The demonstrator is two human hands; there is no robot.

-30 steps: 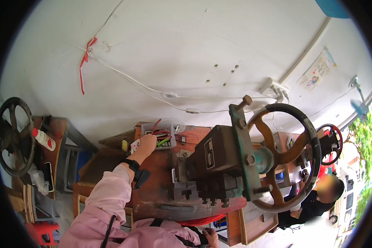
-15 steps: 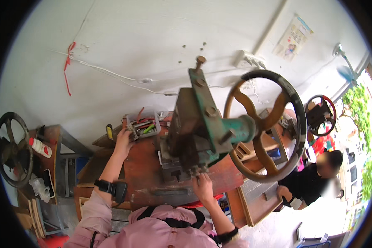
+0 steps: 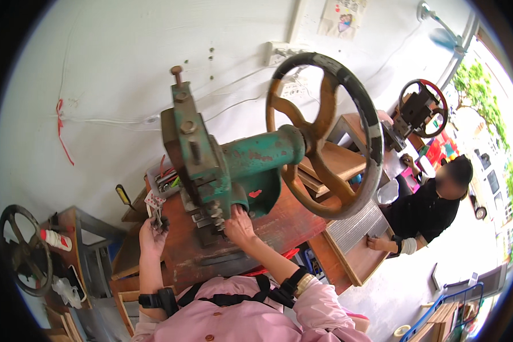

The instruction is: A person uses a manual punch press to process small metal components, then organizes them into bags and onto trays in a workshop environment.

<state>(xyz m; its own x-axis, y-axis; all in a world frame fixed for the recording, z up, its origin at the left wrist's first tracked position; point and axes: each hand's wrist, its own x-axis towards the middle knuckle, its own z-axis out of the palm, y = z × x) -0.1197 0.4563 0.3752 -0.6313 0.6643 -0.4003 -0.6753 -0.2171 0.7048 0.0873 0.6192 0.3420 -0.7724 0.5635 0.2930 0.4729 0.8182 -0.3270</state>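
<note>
Fingers: left hand (image 3: 153,232) grasping small parts (image 3: 155,210) | right hand (image 3: 239,224) at press (image 3: 211,165), grip unclear | tray (image 3: 164,178): tools

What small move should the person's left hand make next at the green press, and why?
Probably carry the small metal piece across to the press head: the left hand holds it apart from the green hand-wheel press, while the right hand already rests under the head.

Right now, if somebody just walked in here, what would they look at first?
Probably the big green machine in the middle, bolted on a reddish wooden bench, with its huge rusty handwheel sticking out to the right. The person's right hand reaches in under the machine's head, and the left hand holds up a few small metal parts beside it. Farther right, another person in black sits at a second bench.
</note>
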